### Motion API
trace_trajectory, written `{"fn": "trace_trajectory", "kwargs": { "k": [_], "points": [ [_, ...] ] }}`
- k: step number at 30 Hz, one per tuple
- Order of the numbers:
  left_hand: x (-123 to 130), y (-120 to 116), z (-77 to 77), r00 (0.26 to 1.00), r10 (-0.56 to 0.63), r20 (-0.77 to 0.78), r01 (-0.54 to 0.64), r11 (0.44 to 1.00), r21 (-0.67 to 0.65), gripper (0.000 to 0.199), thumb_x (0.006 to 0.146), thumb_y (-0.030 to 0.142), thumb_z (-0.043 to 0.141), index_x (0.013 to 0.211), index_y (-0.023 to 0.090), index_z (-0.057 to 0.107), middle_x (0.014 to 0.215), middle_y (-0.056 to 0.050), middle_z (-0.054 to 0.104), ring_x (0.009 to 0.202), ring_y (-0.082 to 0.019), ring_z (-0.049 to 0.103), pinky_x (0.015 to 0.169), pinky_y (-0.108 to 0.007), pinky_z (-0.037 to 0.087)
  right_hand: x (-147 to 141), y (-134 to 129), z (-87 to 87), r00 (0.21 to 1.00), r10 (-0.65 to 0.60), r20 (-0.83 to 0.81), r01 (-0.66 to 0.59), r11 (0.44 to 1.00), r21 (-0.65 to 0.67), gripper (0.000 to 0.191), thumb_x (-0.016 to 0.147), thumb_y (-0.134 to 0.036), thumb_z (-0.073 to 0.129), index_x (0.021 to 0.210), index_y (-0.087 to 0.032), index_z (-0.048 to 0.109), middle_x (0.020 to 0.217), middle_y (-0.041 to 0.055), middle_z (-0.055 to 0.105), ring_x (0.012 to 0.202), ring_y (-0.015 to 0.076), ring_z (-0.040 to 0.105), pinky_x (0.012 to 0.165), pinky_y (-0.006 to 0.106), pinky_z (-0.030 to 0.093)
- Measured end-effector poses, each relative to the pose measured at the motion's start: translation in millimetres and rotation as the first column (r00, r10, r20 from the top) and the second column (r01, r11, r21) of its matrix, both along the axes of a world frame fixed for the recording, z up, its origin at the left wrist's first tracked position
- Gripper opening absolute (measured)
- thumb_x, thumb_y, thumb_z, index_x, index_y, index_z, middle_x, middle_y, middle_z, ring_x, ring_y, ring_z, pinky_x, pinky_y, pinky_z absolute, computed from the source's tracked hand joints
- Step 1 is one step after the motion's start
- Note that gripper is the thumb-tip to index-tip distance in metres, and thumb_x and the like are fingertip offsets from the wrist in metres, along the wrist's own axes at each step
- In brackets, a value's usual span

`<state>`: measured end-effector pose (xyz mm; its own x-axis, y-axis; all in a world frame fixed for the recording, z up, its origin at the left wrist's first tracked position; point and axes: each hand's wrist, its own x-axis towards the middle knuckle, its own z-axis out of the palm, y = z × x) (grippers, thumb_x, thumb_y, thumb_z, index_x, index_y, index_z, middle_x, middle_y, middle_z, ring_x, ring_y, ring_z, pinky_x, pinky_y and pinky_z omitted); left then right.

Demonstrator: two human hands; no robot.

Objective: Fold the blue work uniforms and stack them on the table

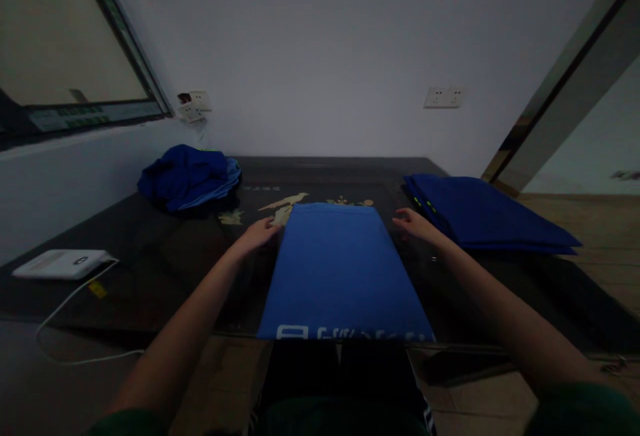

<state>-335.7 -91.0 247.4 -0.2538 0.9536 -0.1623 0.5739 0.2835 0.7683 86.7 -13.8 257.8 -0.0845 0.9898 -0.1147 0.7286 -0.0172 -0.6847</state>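
Note:
A flat, light-blue folded cloth [345, 266] lies on the dark table in front of me, with white lettering along its near edge. My left hand [259, 233] is just left of the cloth's far left corner, holding nothing, its fingers slightly bent and apart. Beyond the opposite corner, my right hand [414, 224] hovers to the right of the cloth, its fingers loosely spread and clear of the fabric. What kind of article the folded cloth is, I cannot tell.
The glossy dark table [320, 171] bears a bird-and-flower picture. At the back left is a crumpled blue cloth pile [187, 176]; flat dark-blue cloths [493, 213] are stacked at right. A white power bank [63, 264] with a cable [55, 313] sits on the left.

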Motion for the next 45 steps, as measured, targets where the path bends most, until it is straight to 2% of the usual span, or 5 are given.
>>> {"fn": "trace_trajectory", "kwargs": {
  "k": [10, 22, 32, 38, 45],
  "points": [
    [10.5, 0.2, 14.0, 0.846, 0.006, 0.533, 0.096, 0.982, -0.164, 0.013, 0.071, 0.018, 0.072, 0.080, 0.010, 0.067, 0.078, -0.010, 0.072, 0.070, -0.017, 0.067, 0.075, -0.029, 0.053, 40.6, -136.8, 5.8, 0.725, -0.118, -0.678, -0.174, 0.922, -0.347, 0.063, 0.079, -0.035, 0.070, 0.134, -0.023, 0.041, 0.126, 0.0139, 0.055, 0.123, 0.0295, 0.050, 0.083, 0.045, 0.059],
    [39.5, 12.1, -1.1, 0.688, -0.002, 0.726, 0.017, 1.000, -0.013, 0.038, 0.077, 0.017, 0.067, 0.114, 0.017, 0.061, 0.086, -0.007, 0.070, 0.064, -0.017, 0.065, 0.061, -0.030, 0.056, 24.2, -159.7, -7.4, 0.701, -0.070, -0.709, -0.306, 0.870, -0.388, 0.090, 0.077, -0.040, 0.073, 0.149, -0.028, 0.021, 0.106, 0.0087, 0.066, 0.085, 0.0206, 0.067, 0.071, 0.035, 0.057],
    [57.5, 9.7, -2.2, 0.588, 0.180, 0.789, -0.052, 0.981, -0.185, 0.065, 0.077, 0.018, 0.060, 0.139, 0.028, 0.042, 0.092, -0.005, 0.069, 0.057, -0.017, 0.064, 0.056, -0.033, 0.058, -8.3, -192.3, -9.6, 0.724, 0.087, -0.684, -0.310, 0.927, -0.211, 0.096, 0.075, -0.048, 0.070, 0.153, -0.033, 0.015, 0.160, 0.0049, 0.016, 0.143, 0.0269, 0.025, 0.114, 0.044, 0.027],
    [76.5, 24.2, 7.4, 0.754, 0.002, 0.657, -0.003, 1.000, 0.000, 0.090, 0.076, 0.021, 0.061, 0.148, 0.049, 0.014, 0.142, -0.001, 0.047, 0.092, -0.024, 0.068, 0.069, -0.036, 0.060, -2.6, -179.0, -12.1, 0.634, -0.028, -0.773, -0.221, 0.951, -0.215, 0.088, 0.074, -0.039, 0.069, 0.150, -0.040, 0.024, 0.157, 0.0009, 0.025, 0.136, 0.0297, 0.038, 0.107, 0.048, 0.039],
    [168.2, 88.6, 47.4, 0.753, -0.185, 0.632, 0.062, 0.975, 0.212, 0.090, 0.079, 0.017, 0.056, 0.150, 0.046, 0.010, 0.145, 0.001, 0.046, 0.115, -0.026, 0.060, 0.087, -0.038, 0.057, 65.4, -103.7, 59.3, 0.695, -0.027, -0.719, -0.078, 0.991, -0.112, 0.086, 0.068, -0.022, 0.069, 0.146, -0.037, 0.036, 0.151, 0.0018, 0.037, 0.119, 0.0302, 0.055, 0.095, 0.045, 0.052]
  ]
}}
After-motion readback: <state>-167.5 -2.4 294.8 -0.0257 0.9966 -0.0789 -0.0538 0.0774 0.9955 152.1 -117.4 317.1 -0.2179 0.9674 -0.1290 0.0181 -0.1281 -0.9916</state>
